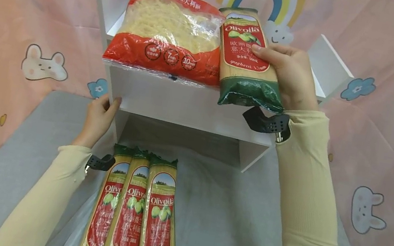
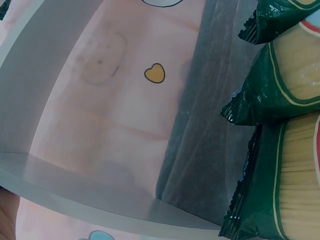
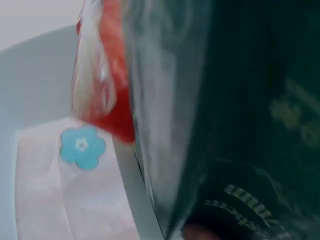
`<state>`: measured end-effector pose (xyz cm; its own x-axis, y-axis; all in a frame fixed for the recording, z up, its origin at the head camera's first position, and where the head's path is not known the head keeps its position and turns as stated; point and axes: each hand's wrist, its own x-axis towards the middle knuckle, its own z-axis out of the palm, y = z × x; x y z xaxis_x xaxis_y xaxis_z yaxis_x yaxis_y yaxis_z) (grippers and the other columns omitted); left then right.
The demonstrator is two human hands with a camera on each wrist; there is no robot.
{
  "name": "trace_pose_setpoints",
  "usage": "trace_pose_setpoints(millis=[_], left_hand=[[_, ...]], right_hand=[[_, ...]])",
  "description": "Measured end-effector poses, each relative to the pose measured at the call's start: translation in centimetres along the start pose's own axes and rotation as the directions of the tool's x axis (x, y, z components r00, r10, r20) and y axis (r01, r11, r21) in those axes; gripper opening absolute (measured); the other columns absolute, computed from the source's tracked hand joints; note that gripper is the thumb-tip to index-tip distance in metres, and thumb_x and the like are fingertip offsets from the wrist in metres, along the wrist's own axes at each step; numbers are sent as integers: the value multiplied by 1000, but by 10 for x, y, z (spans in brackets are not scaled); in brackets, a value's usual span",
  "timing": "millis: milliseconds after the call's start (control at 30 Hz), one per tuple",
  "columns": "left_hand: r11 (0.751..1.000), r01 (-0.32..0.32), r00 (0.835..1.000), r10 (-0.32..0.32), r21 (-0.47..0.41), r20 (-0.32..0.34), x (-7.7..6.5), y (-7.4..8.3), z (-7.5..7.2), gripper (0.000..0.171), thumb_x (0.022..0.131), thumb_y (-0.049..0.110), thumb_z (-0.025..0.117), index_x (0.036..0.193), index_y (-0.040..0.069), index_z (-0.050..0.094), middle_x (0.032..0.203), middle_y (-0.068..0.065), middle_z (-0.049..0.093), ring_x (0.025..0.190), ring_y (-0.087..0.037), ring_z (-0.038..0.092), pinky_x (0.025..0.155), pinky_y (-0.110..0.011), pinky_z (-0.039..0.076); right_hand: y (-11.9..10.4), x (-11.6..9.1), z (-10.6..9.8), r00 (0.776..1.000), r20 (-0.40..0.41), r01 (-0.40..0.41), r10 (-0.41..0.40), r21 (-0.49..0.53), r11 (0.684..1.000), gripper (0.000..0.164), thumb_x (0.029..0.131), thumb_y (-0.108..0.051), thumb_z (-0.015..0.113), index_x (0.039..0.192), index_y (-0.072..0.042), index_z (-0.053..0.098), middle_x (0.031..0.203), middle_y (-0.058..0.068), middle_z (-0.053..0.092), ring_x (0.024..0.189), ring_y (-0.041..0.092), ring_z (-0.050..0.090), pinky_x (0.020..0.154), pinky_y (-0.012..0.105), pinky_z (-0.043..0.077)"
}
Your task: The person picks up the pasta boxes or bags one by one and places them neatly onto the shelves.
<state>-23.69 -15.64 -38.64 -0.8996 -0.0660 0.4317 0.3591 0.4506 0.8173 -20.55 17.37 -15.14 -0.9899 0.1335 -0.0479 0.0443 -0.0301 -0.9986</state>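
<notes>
- Right sleeve (image 1: 314, 205): pale yellow, finely ribbed.
- At right cuff (image 1: 310, 121): black bracket (image 1: 270, 123) with small holes, and silvery metal piece (image 1: 279, 137).
- Left of right cuff: left sleeve (image 1: 44, 190), of same yellow colour, also with a second black bracket (image 1: 102, 162).

We're counting one white shelf (image 1: 184, 102); before it, three spaghetti packets (image 1: 132, 217); at its top, one more packet (image 1: 243, 52), one red bag (image 1: 171, 32).

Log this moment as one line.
left hand: holds left side of white shelf; right hand: grips spaghetti pack; red pasta bag: atop shelf; three more spaghetti packs: side by side on grey cloth
</notes>
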Motion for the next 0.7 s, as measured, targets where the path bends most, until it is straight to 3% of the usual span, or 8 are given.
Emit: trace_pose_setpoints(millis=[300,467,700], left_hand=[[1000,-8,1000,8,22,12,0,1,-1,25,98,17,50,91,-5,61,58,-6,44,50,-7,34,48,-25,27],[1000,2,1000,-3,15,21,-1,2,0,26,98,17,49,92,-5,61,59,-6,44,51,-7,34,49,-24,28],[1000,14,1000,-14,12,10,0,1,-1,26,98,17,49,94,-6,61,59,-5,44,50,-7,34,48,-24,28]], right_hand=[[5,-4,-9,998,64,15,-4,-175,984,47,81,-28,75,114,1,60,91,9,66,67,18,68,58,25,53],[11,-9,-16,995,75,80,-73,-92,993,40,80,-22,76,108,3,62,97,12,63,70,19,68,60,26,53],[29,-24,-18,979,41,200,-200,4,980,23,84,-15,72,101,0,67,102,12,59,77,17,63,64,23,53]])
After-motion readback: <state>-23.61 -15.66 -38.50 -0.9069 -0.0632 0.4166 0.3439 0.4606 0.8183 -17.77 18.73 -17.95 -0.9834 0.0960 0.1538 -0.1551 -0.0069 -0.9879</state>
